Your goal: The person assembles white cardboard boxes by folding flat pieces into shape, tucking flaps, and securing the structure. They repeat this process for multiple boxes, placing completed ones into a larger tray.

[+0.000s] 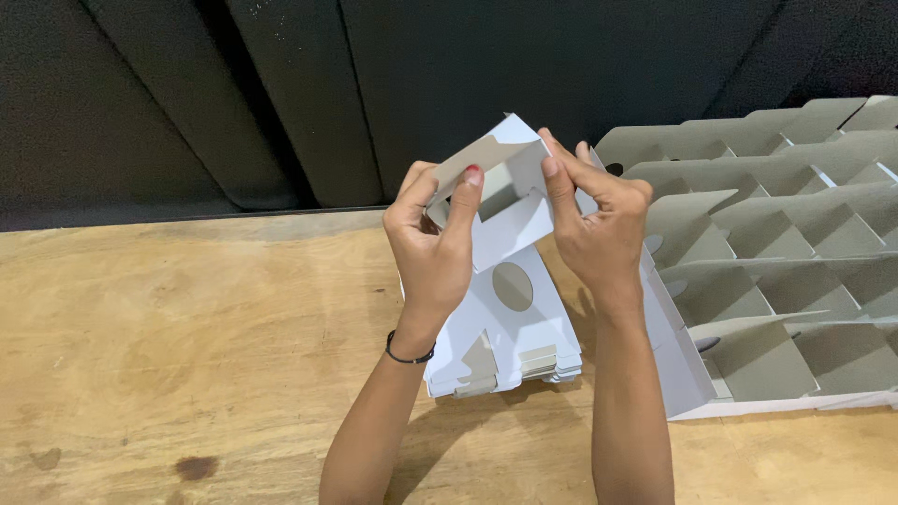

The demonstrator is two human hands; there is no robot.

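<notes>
— What's each grip doing?
— Left hand [432,238] and right hand [599,229] both pinch a half-folded white carton [505,201], held above the surface [187,355].
— And around it?
— A flat carton stack [510,346] beneath; rows of folded cartons [776,281] on the right.

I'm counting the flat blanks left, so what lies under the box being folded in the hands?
Under the folded box lies a stack of flat white blanks with an oval cutout, on the wooden table. The hands and box cover its upper end; the count cannot be told.
</notes>
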